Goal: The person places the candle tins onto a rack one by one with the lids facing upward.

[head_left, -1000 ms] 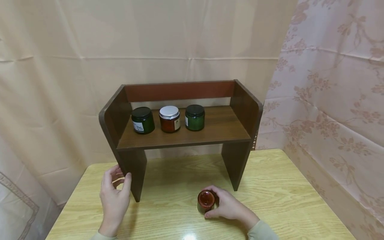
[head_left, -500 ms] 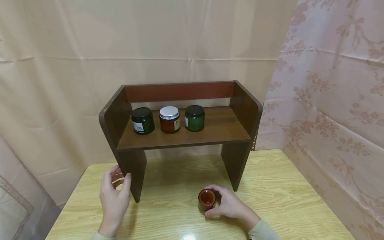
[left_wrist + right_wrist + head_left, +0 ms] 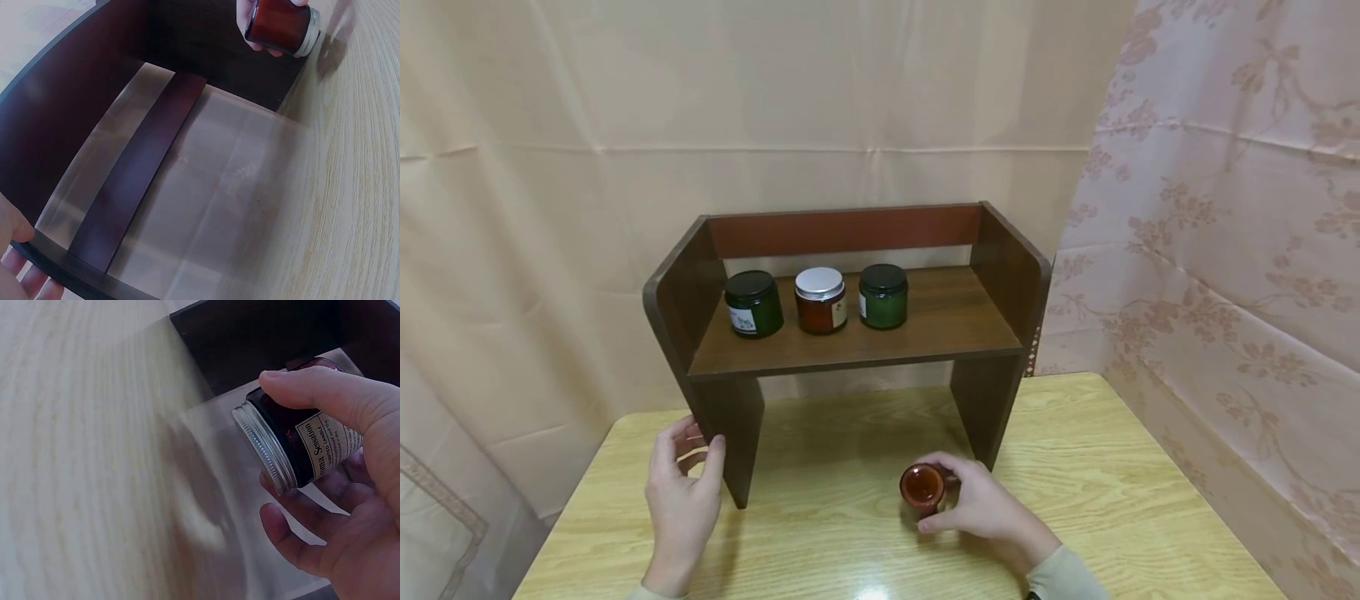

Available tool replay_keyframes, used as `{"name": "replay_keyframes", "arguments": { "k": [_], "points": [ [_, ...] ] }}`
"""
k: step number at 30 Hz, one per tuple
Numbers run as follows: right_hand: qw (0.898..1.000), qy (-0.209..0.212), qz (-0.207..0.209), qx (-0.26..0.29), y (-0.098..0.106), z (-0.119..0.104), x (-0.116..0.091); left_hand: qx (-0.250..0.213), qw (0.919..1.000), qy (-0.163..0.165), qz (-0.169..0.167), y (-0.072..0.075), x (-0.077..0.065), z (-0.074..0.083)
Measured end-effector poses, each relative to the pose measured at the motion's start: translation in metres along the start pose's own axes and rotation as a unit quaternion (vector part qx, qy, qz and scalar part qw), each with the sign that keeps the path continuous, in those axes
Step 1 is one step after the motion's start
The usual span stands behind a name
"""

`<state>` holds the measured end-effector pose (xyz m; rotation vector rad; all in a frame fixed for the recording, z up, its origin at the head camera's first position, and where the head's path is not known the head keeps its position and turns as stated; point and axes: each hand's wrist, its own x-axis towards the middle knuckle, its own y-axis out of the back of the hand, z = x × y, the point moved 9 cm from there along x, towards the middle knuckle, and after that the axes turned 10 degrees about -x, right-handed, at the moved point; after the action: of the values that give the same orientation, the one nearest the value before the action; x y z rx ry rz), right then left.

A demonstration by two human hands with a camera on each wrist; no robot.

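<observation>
In my right hand (image 3: 981,504) I grip an amber scented candle jar (image 3: 922,487) between thumb and fingers. It is upside down, its glass base up and its silver screw lid (image 3: 265,447) down, just above the table. A cream label (image 3: 325,444) reading "scented candle" shows in the right wrist view. My left hand (image 3: 685,500) holds the front edge of the left side panel of a dark brown wooden shelf (image 3: 850,358), thumb on the inner side, fingers outside. On the shelf board stand a green jar (image 3: 754,307), an amber jar (image 3: 822,304) and another green jar (image 3: 883,300).
The shelf stands on a light wood-grain table (image 3: 1112,492), with an open space under its board. Its right side panel (image 3: 988,408) rises behind my right hand. Beige cloth (image 3: 865,100) hangs behind, and pink floral cloth (image 3: 1240,250) on the right.
My right hand has raised the candle jar slightly and moved it a little to the right, tipping its base more toward the camera. My left hand stays on the shelf's side panel.
</observation>
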<state>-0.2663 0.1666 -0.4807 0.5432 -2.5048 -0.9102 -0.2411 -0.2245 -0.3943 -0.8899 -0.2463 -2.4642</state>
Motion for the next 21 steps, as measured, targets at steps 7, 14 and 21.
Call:
{"name": "replay_keyframes", "arguments": {
  "k": [7,14,21],
  "points": [
    [0.999,0.015,0.015,-0.043,0.012,-0.011,-0.001,0.001,1.0,0.002,-0.001,-0.001,0.0,0.002],
    [0.998,0.009,0.02,-0.052,0.022,-0.018,-0.002,0.006,1.0,0.0,-0.001,0.0,0.0,0.005],
    [0.997,0.029,0.038,-0.058,0.031,-0.026,-0.004,0.01,0.9999,-0.002,-0.002,-0.001,0.0,0.007]
  ]
}}
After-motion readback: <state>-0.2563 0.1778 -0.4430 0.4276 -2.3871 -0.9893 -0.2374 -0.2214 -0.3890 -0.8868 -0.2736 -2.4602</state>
